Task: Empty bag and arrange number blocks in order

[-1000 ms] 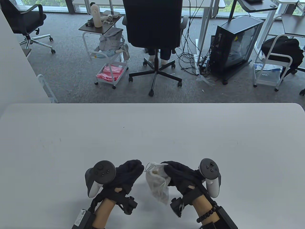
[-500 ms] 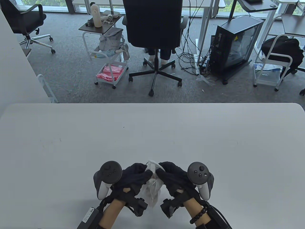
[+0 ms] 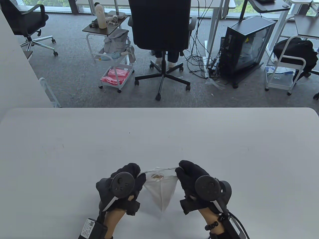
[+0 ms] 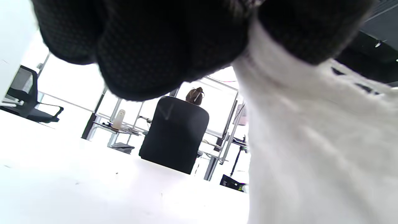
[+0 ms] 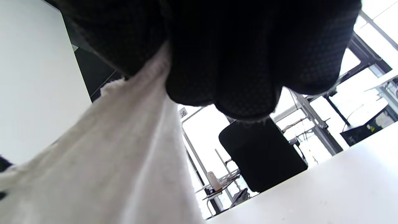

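A small white cloth bag hangs between my two hands above the near middle of the white table. My left hand pinches the left side of its mouth and my right hand pinches the right side, stretching the mouth wide. Something tan shows inside the opening. The bag's pointed bottom touches or nearly touches the table. In the left wrist view the white bag fills the right half under curled gloved fingers. In the right wrist view the bag runs down to the lower left under the fingers. No number blocks lie on the table.
Past the table's far edge stand a black office chair with a person seated behind it, a white cart, and a black computer case on the floor.
Both hands have turned and pulled apart, stretching the bag's mouth open between them. One second ago only the right hand held the bag; the left hand has since taken hold.
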